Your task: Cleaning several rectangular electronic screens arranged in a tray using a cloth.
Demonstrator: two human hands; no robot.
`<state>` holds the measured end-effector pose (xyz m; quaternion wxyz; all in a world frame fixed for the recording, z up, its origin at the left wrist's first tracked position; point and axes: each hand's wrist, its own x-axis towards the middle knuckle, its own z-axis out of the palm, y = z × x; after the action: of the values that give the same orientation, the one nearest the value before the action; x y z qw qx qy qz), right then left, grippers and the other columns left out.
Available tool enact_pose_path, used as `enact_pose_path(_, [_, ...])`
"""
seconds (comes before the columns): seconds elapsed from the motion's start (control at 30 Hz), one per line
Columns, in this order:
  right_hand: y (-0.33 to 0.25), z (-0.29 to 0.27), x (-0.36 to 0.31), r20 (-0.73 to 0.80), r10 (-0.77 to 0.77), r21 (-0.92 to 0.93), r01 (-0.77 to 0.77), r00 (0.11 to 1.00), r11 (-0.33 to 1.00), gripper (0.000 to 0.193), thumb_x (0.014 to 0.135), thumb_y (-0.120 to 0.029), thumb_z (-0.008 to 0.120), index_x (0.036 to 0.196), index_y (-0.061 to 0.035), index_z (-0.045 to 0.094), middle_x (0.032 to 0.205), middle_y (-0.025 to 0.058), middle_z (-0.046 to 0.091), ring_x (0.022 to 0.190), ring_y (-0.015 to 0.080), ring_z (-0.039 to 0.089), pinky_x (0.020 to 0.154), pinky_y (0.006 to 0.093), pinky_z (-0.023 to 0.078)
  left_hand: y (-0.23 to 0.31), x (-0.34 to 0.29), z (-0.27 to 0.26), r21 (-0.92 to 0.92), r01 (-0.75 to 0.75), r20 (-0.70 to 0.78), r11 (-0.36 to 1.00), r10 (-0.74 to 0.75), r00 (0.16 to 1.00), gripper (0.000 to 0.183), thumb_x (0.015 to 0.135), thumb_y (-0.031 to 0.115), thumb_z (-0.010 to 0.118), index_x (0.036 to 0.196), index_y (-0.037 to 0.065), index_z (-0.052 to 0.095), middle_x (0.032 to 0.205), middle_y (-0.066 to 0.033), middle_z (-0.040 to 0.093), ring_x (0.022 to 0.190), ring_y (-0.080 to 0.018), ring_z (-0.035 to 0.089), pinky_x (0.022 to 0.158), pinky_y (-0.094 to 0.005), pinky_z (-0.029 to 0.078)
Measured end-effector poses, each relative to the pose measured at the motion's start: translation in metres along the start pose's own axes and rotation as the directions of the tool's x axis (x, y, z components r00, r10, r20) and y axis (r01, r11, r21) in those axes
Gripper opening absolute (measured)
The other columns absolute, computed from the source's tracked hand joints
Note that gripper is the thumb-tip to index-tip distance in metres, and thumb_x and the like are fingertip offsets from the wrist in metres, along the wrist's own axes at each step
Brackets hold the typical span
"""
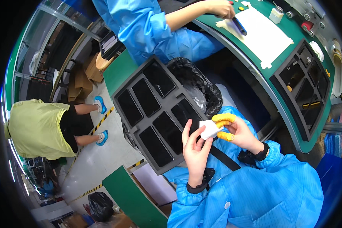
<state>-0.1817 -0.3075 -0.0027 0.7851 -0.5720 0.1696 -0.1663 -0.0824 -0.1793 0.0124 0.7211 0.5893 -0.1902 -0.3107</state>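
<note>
A blue coat (262, 190) was seen nearest; a white cloth (210, 130) was pinched by fingers of the left hand (195, 155) and right hand (244, 133) near the grey tray's (145, 121) edge. Six black panels (155, 148) were seated inside; which were finished could not be told.

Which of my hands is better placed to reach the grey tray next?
Likely your left hand: it's nearer the grey tray; your right hand is farther right. Both hold the white piece.
</note>
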Motion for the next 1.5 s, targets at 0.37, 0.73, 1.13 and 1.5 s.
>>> enact_pose_path(0.37, [-0.004, 0.005, 0.004, -0.003, -0.006, -0.113, 0.006, 1.0, 0.994, 0.056, 0.077, -0.008, 0.073, 0.127, -0.0038, 0.049, 0.122, 0.0075, 0.055, 0.106, 0.0166, 0.054, 0.095, 0.0329, 0.043, 0.008, -0.001, -0.006, 0.166, -0.053, 0.029, 0.985, 0.049, 0.998, 0.023, 0.078, -0.015, 0.058, 0.099, -0.006, 0.061, 0.138, -0.0141, 0.033, 0.114, -0.0271, 0.054, 0.095, -0.0328, 0.048])
enact_pose_path(0.73, [-0.023, 0.0, 0.008, 0.02, -0.078, -0.487, 0.078, 0.997, 0.87, 0.036, 0.074, -0.011, 0.074, 0.108, -0.0085, 0.064, 0.115, 0.01, 0.054, 0.109, 0.0229, 0.052, 0.093, 0.0333, 0.041, 0.008, 0.015, -0.008, 0.494, -0.264, 0.091, 0.828, 0.253, 0.963, 0.01, 0.077, -0.001, 0.065, 0.087, 0.001, 0.064, 0.103, -0.012, 0.063, 0.095, -0.0214, 0.061, 0.085, -0.032, 0.047])
enact_pose_path(1.13, [-0.212, -0.134, -0.01, -0.348, -0.115, -0.564, -0.11, 0.931, 0.818, 0.022, 0.083, -0.01, 0.064, 0.101, 0.0017, 0.061, 0.092, 0.0039, 0.065, 0.085, 0.0098, 0.06, 0.076, 0.0245, 0.049, 0.015, 0.012, 0.017, 0.509, -0.222, 0.388, 0.831, 0.009, 0.922, 0.008, 0.082, 0.002, 0.063, 0.089, 0.0, 0.064, 0.077, -0.0101, 0.061, 0.066, -0.0179, 0.061, 0.061, -0.0266, 0.048])
enact_pose_path(1.5, [-0.246, -0.472, 0.171, -0.43, -0.779, -0.901, -0.266, 0.456, 0.342, 0.022, 0.081, -0.012, 0.062, 0.101, -0.0027, 0.068, 0.092, 0.0121, 0.069, 0.084, 0.02, 0.065, 0.077, 0.0294, 0.049, 0.018, 0.018, 0.044, 0.672, -0.133, 0.223, 0.729, -0.028, 0.974, 0.012, 0.085, 0.008, 0.058, 0.093, 0.001, 0.062, 0.088, -0.0163, 0.062, 0.08, -0.0326, 0.062, 0.072, -0.0351, 0.049])
